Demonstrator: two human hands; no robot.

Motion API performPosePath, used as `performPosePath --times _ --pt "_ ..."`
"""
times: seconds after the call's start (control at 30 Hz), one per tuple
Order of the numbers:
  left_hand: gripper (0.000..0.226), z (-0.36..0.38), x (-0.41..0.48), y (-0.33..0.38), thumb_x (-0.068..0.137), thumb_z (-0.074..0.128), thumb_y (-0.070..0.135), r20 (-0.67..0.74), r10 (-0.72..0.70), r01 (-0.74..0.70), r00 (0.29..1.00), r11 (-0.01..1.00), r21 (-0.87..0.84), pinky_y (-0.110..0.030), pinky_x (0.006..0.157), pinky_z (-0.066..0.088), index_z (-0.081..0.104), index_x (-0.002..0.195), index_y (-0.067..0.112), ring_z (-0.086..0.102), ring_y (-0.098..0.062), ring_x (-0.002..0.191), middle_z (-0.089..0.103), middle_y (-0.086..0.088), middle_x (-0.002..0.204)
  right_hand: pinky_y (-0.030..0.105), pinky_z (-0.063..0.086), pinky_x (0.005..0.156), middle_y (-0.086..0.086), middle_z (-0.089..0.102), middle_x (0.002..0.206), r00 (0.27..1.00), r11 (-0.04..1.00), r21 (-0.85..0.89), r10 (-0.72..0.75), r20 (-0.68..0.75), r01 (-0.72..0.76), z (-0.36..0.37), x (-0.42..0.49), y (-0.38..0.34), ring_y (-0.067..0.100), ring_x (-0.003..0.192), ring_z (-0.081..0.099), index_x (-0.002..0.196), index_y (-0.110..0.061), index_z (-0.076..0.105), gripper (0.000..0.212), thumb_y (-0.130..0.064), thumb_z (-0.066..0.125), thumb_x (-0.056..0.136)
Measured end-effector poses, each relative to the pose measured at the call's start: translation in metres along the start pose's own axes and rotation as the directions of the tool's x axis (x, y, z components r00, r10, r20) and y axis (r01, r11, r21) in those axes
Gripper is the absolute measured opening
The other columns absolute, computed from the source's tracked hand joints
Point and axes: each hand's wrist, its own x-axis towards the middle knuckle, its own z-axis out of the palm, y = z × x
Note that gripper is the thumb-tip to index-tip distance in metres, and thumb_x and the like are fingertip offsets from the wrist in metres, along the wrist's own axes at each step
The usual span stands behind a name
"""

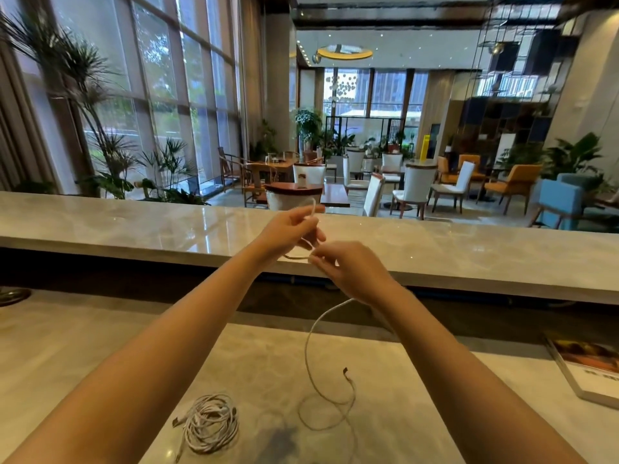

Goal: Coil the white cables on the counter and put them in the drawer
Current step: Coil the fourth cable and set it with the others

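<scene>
A thin white cable runs up from the lower marble counter to both raised hands. My left hand pinches a small loop of it, one end sticking up past my fingers. My right hand grips the same cable just below, and the rest hangs down under my right wrist. The hanging part curls on the counter and ends in a dark plug. A second white cable lies in a loose coil on the counter at the lower left. No drawer is in view.
A raised marble ledge runs across behind the lower counter. A booklet lies at the counter's right edge. A dark round object sits at far left. Beyond the ledge is a lounge with tables, chairs and plants.
</scene>
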Motion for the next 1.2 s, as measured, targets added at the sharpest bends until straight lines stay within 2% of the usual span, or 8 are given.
performPosePath --times 0.1,0.23,0.43,0.6,0.73,0.83,1.0,1.2 --pt "0.027 -0.002 -0.008 0.002 0.099 0.042 0.021 0.091 -0.039 0.023 0.995 0.986 0.167 -0.018 0.058 0.050 0.060 0.118 0.011 0.061 -0.008 0.059 0.062 -0.002 0.071 0.021 0.045 0.065 -0.002 0.067 0.084 0.978 0.993 -0.097 -0.086 -0.192 0.068 -0.030 0.010 -0.007 0.008 0.069 0.052 0.100 -0.016 0.069 0.017 -0.023 0.060 0.088" --pt "0.027 -0.005 -0.017 0.012 0.101 0.034 0.021 0.225 -0.115 0.083 0.968 0.986 0.148 -0.018 0.049 0.039 0.060 0.105 0.014 0.044 -0.006 0.046 0.049 0.004 0.053 0.027 0.052 0.066 0.001 0.066 0.079 0.979 0.992 -0.104 -0.095 -0.179 0.077 -0.053 0.018 0.004 0.012 0.066 0.058 0.095 -0.012 0.069 0.021 -0.029 0.065 0.083" --pt "0.039 -0.014 -0.028 0.009 0.102 0.025 0.029 0.434 -0.137 0.263 0.891 0.933 -0.246 -0.019 0.047 0.030 0.054 0.086 0.009 0.032 -0.008 0.044 0.040 0.005 0.051 0.030 0.052 0.061 -0.002 0.062 0.070 0.987 0.993 0.043 -0.101 -0.125 0.107 -0.064 0.027 0.028 0.016 0.061 0.060 0.090 -0.011 0.071 0.021 -0.029 0.066 0.080" --pt "0.031 -0.013 -0.033 0.003 0.097 0.035 0.025 0.575 0.081 0.357 0.814 0.711 -0.605 -0.014 0.042 0.035 0.060 0.087 0.009 0.038 -0.004 0.043 0.048 0.007 0.052 0.010 0.041 0.051 -0.008 0.057 0.059 0.988 0.959 0.281 0.006 -0.157 0.039 -0.054 0.019 0.044 0.000 0.051 0.051 0.087 -0.012 0.072 0.017 -0.025 0.061 0.086" --pt "0.029 -0.007 -0.034 0.008 0.101 0.033 0.017 0.510 0.290 0.393 0.810 0.378 -0.838 -0.020 0.048 0.032 0.052 0.108 -0.003 0.032 -0.009 0.051 0.058 -0.005 0.063 0.007 0.039 0.048 0.002 0.054 0.058 0.970 0.851 0.513 0.205 -0.128 -0.112 -0.032 0.005 0.059 -0.002 0.044 0.047 0.086 -0.010 0.071 0.029 -0.028 0.049 0.094" --pt "0.030 -0.001 -0.035 0.011 0.100 0.031 0.014 0.409 0.265 0.353 0.873 0.233 -0.906 -0.023 0.052 0.031 0.048 0.115 -0.007 0.031 -0.012 0.054 0.055 -0.010 0.067 0.008 0.037 0.047 0.004 0.051 0.058 0.960 0.743 0.646 0.275 -0.055 -0.176 -0.006 -0.009 0.064 0.000 0.045 0.045 0.087 -0.009 0.070 0.037 -0.032 0.043 0.096" --pt "0.029 -0.006 -0.031 0.013 0.100 0.032 0.013 0.234 0.196 0.201 0.952 0.171 -0.964 -0.026 0.055 0.034 0.051 0.110 -0.008 0.034 -0.016 0.056 0.054 -0.013 0.068 0.016 0.033 0.043 0.003 0.048 0.055 0.947 0.559 0.796 0.315 0.057 -0.234 0.036 -0.027 0.069 0.006 0.044 0.041 0.089 -0.008 0.068 0.041 -0.034 0.037 0.097" --pt "0.019 -0.011 -0.025 0.022 0.097 0.038 0.014 0.022 0.141 -0.009 0.990 0.211 -0.978 -0.026 0.053 0.045 0.053 0.094 0.003 0.049 -0.017 0.052 0.055 -0.006 0.064 0.015 0.035 0.046 0.000 0.049 0.059 0.929 0.601 0.734 0.352 0.113 -0.317 0.064 -0.043 0.065 0.003 0.047 0.043 0.095 -0.011 0.063 0.038 -0.029 0.030 0.101"
